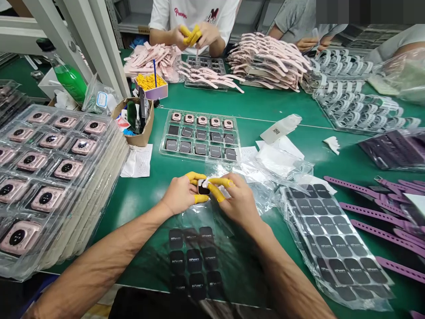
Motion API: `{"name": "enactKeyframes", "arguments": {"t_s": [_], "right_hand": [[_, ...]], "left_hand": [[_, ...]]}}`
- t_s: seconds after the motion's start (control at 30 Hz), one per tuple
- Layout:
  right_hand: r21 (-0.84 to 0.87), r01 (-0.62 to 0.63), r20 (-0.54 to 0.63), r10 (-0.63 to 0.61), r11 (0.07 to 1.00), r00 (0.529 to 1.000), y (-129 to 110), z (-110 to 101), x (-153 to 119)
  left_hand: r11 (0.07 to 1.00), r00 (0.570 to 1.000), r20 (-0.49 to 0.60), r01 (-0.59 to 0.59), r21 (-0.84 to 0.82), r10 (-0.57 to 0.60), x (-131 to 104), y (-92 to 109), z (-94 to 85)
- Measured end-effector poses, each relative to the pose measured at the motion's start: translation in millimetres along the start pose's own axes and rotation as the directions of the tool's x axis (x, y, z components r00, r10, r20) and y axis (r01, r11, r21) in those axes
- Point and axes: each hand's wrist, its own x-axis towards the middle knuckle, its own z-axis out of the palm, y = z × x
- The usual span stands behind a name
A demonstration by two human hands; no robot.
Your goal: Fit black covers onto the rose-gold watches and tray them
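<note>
My left hand [183, 191], yellow finger cots on its fingertips, grips a small pink-framed smartwatch body [203, 188] by its edges, the dark screen facing up. Over that screen my right hand [236, 195], also in yellow finger cots, pinches a small white wad [206, 182], perhaps cloth or tissue, against the watch. Below my hands lies a clear sheet of dark printed square stickers [194, 260]. Just beyond them sits a clear tray [160, 148], with pink watch bodies in its back row and dark sticker-covered squares in the others.
Stacked trays of pink watches [46, 199] rise at left, beside a cardboard box [143, 138]. More sticker sheets [335, 241] and purple straps [375, 212] lie at right. Crumpled clear film [265, 177] is close to my right hand. Across the table, co-workers handle parts near pink straps [265, 60].
</note>
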Motion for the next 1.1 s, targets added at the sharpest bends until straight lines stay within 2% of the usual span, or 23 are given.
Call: {"name": "enactKeyframes", "arguments": {"t_s": [0.1, 0.27, 0.4, 0.43, 0.5, 0.57, 0.6, 0.67, 0.7, 0.77, 0.9, 1.1], "right_hand": [[0.082, 0.002, 0.019, -0.003, 0.997, 1.0, -1, 2, -2], [0.011, -0.184, -0.012, 0.184, 0.983, 0.983, -5, 12, -2], [0.03, -0.233, 0.045, 0.231, 0.972, 0.972, -7, 14, 0], [-0.012, -0.259, 0.04, 0.26, 0.966, 0.965, -7, 12, 1], [-0.166, -0.328, -0.048, 0.324, 0.93, 0.945, -7, 3, -1], [-0.262, -0.35, -0.134, 0.325, 0.899, 0.936, -11, -11, -14], [-0.238, -0.324, -0.119, 0.304, 0.915, 0.945, -14, -19, -25], [-0.078, -0.179, 0.119, 0.187, 0.981, 0.975, -23, -30, -50], [-0.052, -0.156, 0.227, 0.164, 0.986, 0.96, -27, -33, -62], [-0.048, -0.156, 0.319, 0.163, 0.987, 0.933, -34, -33, -79], [-0.048, -0.225, 0.229, 0.23, 0.973, 0.946, -37, -19, -78], [0.081, -0.277, 0.191, 0.257, 0.958, 0.947, -32, -6, -62]], "left_hand": [[0.999, 1.0, 0.022, -0.017, 0.048, 0.016, 0, -1, -0.5], [0.999, 0.999, -0.01, -0.046, 0.008, 0.046, 0, -3, -0.2], [0.997, 0.998, -0.002, -0.067, 0.05, 0.067, 0, -5, 1.4], [0.996, 0.998, -0.015, -0.06, 0.063, 0.061, 0, -5, 1.5], [0.994, 0.997, -0.054, -0.04, 0.103, 0.046, 0, -4, 0.9], [0.991, 0.997, -0.057, -0.036, 0.131, 0.044, 0, -3, -0.5], [0.99, 0.998, -0.044, -0.04, 0.133, 0.046, 0, -3, -1.3], [0.992, 0.999, -0.003, -0.048, 0.119, 0.049, 1, -3, -2.8], [0.993, 0.999, 0.014, -0.052, 0.104, 0.051, 2, -4, -3.3], [0.995, 0.998, 0.039, -0.057, 0.077, 0.055, 3, -7, -3.9], [0.997, 0.995, 0.075, -0.063, 0.042, 0.06, 4, -12, -4.4], [0.996, 0.993, 0.073, -0.092, 0.021, 0.09, 2, -11, -6.4]]}}
